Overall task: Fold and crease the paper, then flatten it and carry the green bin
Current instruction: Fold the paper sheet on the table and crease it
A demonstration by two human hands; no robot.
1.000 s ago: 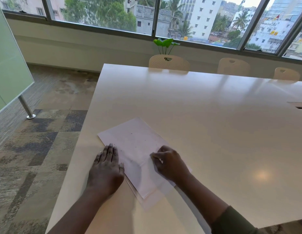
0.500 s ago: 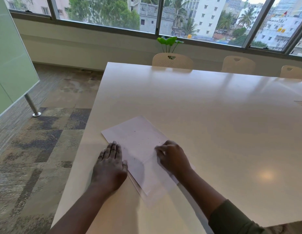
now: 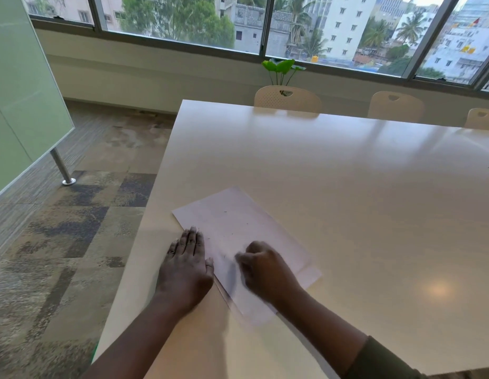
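Note:
A folded white sheet of paper (image 3: 237, 222) lies flat near the left edge of the white table (image 3: 333, 173). My left hand (image 3: 187, 263) rests palm down, fingers together and straight, on the paper's left edge. My right hand (image 3: 265, 269) is blurred, fingers curled, pressing on the middle of the paper. A thin sliver of bright green (image 3: 95, 352) shows below the table's left edge; I cannot tell whether it is the bin.
Three beige chairs (image 3: 288, 99) stand along the table's far side, with a small green plant (image 3: 283, 68) behind them at the window. A green glass partition on a metal post (image 3: 61, 168) stands on the carpet to the left.
My right hand has slid a little across the paper and is now blurred with motion. My left hand stays pressed on the paper's edge. The camera has shifted slightly.

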